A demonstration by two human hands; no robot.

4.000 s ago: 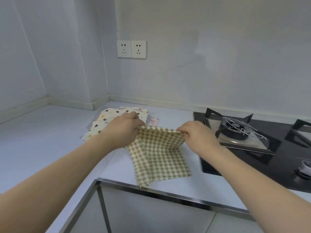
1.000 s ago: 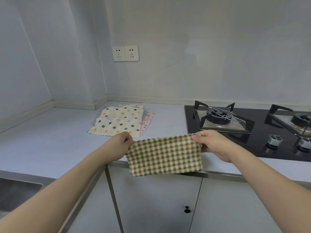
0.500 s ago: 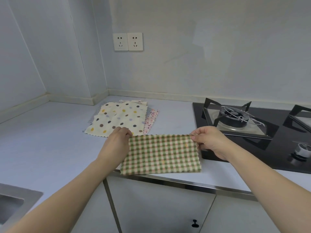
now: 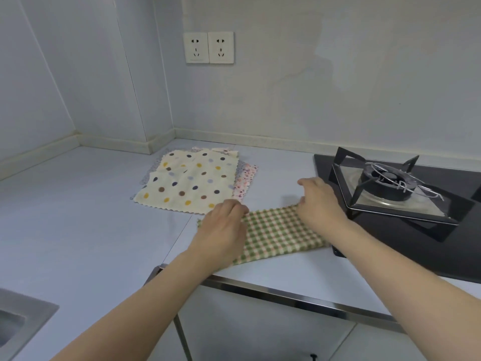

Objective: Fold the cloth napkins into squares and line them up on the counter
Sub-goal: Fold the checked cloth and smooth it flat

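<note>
A green-and-cream checked napkin [image 4: 276, 233], folded to a long rectangle, lies flat on the pale counter [image 4: 78, 217] near its front edge. My left hand [image 4: 223, 227] rests on its left end, fingers curled at the far edge. My right hand [image 4: 317, 201] sits on its right part, fingers pinching the far edge and one finger stretched out. Behind lies a pile of unfolded napkins: a cream one with coloured dots [image 4: 190, 183] on top, a pink floral one [image 4: 244, 181] peeking out at the right.
A black gas hob [image 4: 406, 220] with a burner stand [image 4: 390, 188] lies right beside the checked napkin. A sink corner [image 4: 18, 324] shows at the lower left. Two wall sockets [image 4: 208, 47] sit above. Cabinet doors hang below the metal counter edge [image 4: 286, 298].
The checked napkin, held up in the air a second ago, now lies on the counter. Both hands have come down onto it and moved closer together.
</note>
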